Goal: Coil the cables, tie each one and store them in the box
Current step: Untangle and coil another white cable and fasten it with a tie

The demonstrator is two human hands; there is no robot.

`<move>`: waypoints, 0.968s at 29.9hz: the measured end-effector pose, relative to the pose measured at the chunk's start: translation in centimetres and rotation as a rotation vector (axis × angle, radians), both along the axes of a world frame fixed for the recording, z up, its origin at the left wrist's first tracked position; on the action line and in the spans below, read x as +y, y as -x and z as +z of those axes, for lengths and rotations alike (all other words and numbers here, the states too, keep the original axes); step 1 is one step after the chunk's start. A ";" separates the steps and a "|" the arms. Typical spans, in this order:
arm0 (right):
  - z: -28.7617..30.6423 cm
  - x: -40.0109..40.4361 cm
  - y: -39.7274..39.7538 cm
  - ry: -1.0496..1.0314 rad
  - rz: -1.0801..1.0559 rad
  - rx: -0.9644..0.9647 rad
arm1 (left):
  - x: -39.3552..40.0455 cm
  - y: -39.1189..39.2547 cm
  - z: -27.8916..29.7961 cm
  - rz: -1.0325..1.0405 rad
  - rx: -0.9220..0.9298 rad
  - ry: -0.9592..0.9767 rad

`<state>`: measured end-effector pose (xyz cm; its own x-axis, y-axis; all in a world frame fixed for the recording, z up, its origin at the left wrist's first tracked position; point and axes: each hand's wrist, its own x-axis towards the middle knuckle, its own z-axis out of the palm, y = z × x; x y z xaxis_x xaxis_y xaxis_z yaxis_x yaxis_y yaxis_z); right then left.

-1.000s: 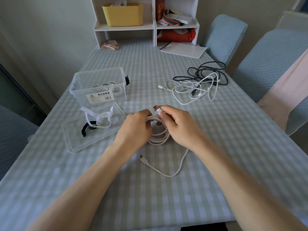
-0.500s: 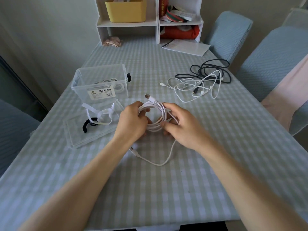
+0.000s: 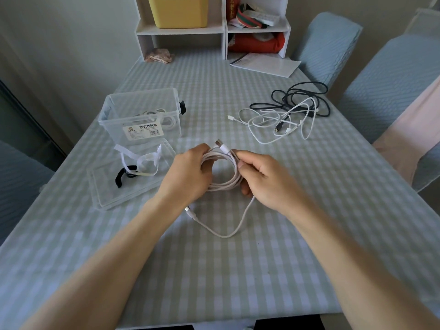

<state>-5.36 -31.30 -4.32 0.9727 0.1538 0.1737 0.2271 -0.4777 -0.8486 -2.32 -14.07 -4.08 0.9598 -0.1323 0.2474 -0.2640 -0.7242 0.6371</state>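
Note:
A white cable (image 3: 226, 184) is wound into a coil held above the table's middle. My left hand (image 3: 188, 175) grips the coil's left side and my right hand (image 3: 264, 179) pinches its right side. The USB plug (image 3: 220, 144) sticks up at the top, and a loose tail (image 3: 223, 234) with a small plug trails on the cloth below. The clear box (image 3: 112, 108) stands at the left with a coiled white cable inside. Its lid (image 3: 104, 198) lies in front of it, holding white ties (image 3: 142, 160) and a black tie (image 3: 122, 175).
A tangle of black and white cables (image 3: 290, 113) lies at the right. A white shelf unit (image 3: 214, 29) with a yellow bin stands at the far end, with a paper (image 3: 264, 65) beside it. Blue-covered chairs (image 3: 390, 86) flank the table's right side.
The coil has opened into a wider loop between my hands. The loose tail on the cloth has shortened a little and the plug now points up.

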 end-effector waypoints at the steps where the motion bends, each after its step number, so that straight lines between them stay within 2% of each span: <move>1: -0.1 0.1 0.0 0.028 -0.008 -0.013 | 0.1 -0.1 0.0 0.004 -0.018 0.009; 5: 0.2 0.0 0.0 0.043 -0.087 -0.016 | 0.2 -0.3 0.1 0.035 -0.069 0.050; 9: 0.6 -1.1 -0.3 -0.199 -0.096 0.125 | 0.6 -0.5 0.1 -0.002 -0.028 0.087; 17: 0.7 -1.6 -0.8 -0.376 -0.320 0.042 | 0.3 -0.4 -0.3 -0.172 -0.048 -0.064; 26: 1.0 -1.9 -0.8 -0.454 -0.458 -0.094 | 0.0 -0.2 -0.1 -0.212 -0.033 -0.069; 29: 0.8 -2.1 -0.8 -0.263 -0.422 -0.042 | 0.0 -0.1 -0.1 -0.191 0.016 -0.077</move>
<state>-4.53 -33.43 -3.50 0.9321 -0.3057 0.1941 0.0968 -0.3061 -0.9471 -2.23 -14.05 -4.13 0.9191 -0.3304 0.2146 -0.3917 -0.7082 0.5873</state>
